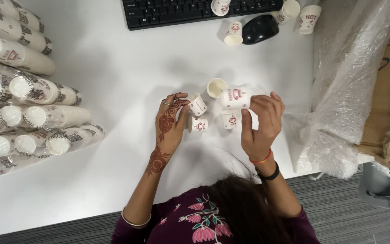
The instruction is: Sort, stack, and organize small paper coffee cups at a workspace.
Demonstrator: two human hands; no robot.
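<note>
The right hand (262, 122) grips a small white printed paper cup (235, 98) below the black keyboard (195, 11); the left hand (171, 121) fingers pinch another lying cup (198, 105).

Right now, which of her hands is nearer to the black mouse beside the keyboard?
Right. The right hand, holding a small paper cup, sits just below the black mouse; the left hand is farther off, down and to the left.

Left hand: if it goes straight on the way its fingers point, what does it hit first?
The left hand points up and right. First in line is the small paper cup at its fingertips, seemingly touching already, with an open-mouthed cup beyond. Depth is unclear from above.
</note>
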